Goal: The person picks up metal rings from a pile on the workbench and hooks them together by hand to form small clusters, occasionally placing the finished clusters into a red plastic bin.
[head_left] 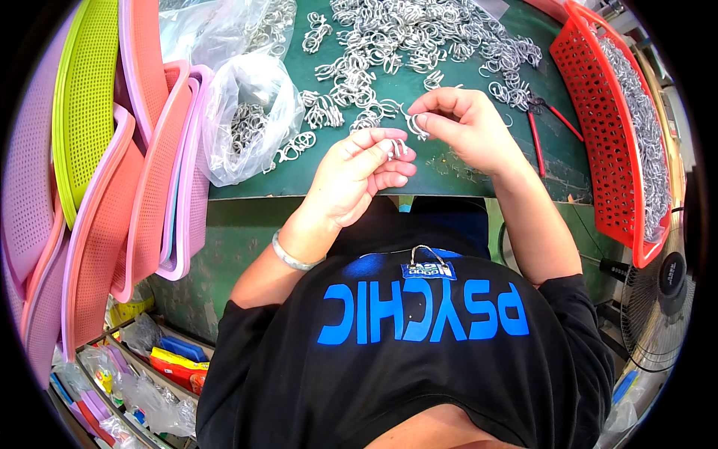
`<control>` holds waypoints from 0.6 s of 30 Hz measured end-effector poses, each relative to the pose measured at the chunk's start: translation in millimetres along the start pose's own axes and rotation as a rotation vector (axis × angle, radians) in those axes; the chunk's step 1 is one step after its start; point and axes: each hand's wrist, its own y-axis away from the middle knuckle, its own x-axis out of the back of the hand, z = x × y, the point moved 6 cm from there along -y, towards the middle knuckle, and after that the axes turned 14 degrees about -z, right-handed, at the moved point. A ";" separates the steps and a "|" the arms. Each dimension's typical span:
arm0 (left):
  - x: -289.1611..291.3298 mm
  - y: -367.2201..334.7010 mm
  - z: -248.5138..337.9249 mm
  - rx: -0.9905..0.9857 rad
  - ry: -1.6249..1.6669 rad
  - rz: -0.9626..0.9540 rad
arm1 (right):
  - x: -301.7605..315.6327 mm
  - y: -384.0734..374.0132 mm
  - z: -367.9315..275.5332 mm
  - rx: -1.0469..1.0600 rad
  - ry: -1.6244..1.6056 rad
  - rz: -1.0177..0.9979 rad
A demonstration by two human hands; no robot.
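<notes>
My left hand (351,172) is closed around a few small silver metal rings (397,149), pinched between thumb and fingers above the table's near edge. Just to the right, my right hand (471,131) pinches another silver metal ring (416,127) between thumb and forefinger. The two hands are close together but apart. Beyond them a large heap of similar metal rings (404,34) spreads over the green table (456,168). Some of the rings lie in small clusters (323,111) nearer to me. Palm and fingers partly hide what my left hand holds.
An open clear plastic bag (258,142) with rings stands left of my hands. Pink, purple and green perforated baskets (97,247) are stacked at the left. Red-handled pliers (537,142) lie right of my right hand. A red basket (609,142) full of metal pieces stands beyond; a fan (654,322) is below.
</notes>
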 end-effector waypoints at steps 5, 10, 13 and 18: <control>-2.6 -0.3 1.2 -0.011 0.016 -0.022 | -8.2 2.0 2.3 -0.077 -0.213 -0.051; -5.3 0.1 2.2 -0.018 0.033 -0.041 | -13.1 3.8 4.0 -0.110 -0.336 -0.070; -6.2 -0.3 2.0 -0.021 0.040 -0.053 | -15.3 3.0 11.1 -0.157 -0.438 -0.099; -6.6 0.1 3.2 -0.032 0.036 -0.058 | -19.4 3.6 16.5 -0.167 -0.549 -0.108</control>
